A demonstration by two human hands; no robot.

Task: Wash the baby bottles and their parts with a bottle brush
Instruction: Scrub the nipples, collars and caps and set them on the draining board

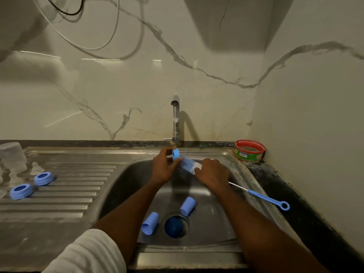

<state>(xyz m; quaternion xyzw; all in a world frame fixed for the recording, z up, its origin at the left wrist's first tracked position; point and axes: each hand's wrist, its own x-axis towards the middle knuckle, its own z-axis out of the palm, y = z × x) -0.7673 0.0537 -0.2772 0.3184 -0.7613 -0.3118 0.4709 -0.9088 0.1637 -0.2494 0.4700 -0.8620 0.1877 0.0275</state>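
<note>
Scrubbing goes on at frame centre under the running steel tap (175, 115): the left hand (164, 168) pinches a blue plastic screw ring (175, 154), while the right hand (213, 174) grips the blue-bristled bottle brush (188, 164) pushed against it. Seemingly washed, two more blue rings (31, 186), a clear teat (36, 167) and an upturned clear bottle (12, 156) sit on the draining board (69, 196), left. Inside the steel sink basin (226, 223), two blue caps (169, 215) probably await washing.
</note>
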